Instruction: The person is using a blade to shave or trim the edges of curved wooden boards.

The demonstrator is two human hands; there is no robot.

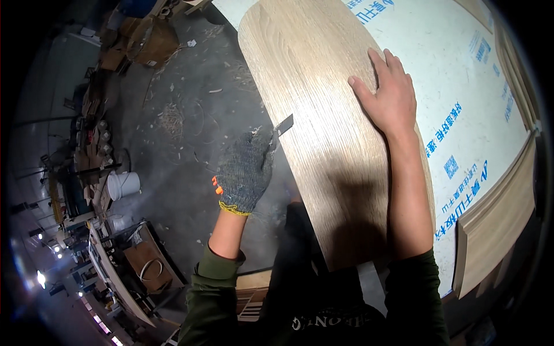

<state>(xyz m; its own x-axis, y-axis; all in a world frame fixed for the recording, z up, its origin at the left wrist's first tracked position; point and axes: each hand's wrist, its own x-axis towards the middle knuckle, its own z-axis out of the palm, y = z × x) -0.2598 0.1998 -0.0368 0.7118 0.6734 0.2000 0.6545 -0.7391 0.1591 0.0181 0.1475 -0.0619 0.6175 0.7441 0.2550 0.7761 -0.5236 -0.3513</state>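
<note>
Two hands, gloved left hand (245,170) gripping knife (285,124), right hand (393,101) spread on wood-grain board (314,98)

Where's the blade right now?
Near the head view's centre, the blade juts from the gloved left hand, at the left edge of the wood-grain board.

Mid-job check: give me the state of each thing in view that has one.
Left hand: gloved, closed around the knife
Knife: blade exposed, at the board's left edge
Right hand: bare, open, resting on the board
Board: lying on the white sheet
Lamp: lit
</note>
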